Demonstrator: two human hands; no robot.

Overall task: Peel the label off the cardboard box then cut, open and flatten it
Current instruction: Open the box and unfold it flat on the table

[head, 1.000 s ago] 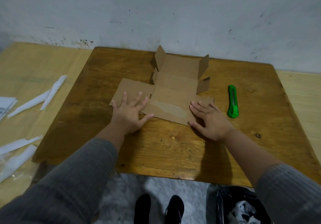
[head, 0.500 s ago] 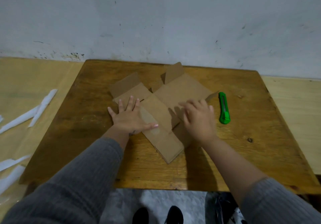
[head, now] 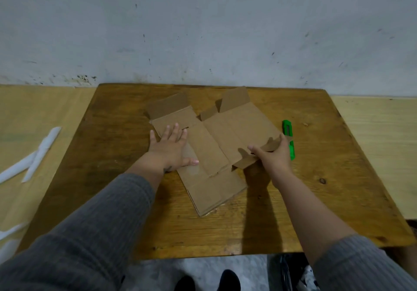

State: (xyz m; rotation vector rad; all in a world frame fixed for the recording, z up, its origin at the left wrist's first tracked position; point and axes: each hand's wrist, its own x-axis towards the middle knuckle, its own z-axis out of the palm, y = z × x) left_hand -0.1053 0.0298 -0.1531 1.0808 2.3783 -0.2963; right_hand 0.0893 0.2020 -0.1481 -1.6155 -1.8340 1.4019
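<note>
The opened brown cardboard box [head: 216, 146] lies spread out and turned at an angle on the wooden table [head: 117, 177]. Two far flaps still stand up. My left hand [head: 170, 148] presses flat on the box's left panel, fingers spread. My right hand [head: 274, 155] grips a raised side flap at the box's right edge, thumb on top of it. The green utility knife [head: 289, 138] lies on the table just right of my right hand, partly hidden behind it.
White peeled strips [head: 38, 153] lie on the pale surface to the left of the table. A stained wall runs behind the table. Below the table's near edge are my feet [head: 207, 280] and a dark bag with paper scraps [head: 291, 272].
The box has been rotated further and slid toward me. My right hand went from pressing on the middle panel to gripping the right side flap. The left hand stayed pressed on the left panel.
</note>
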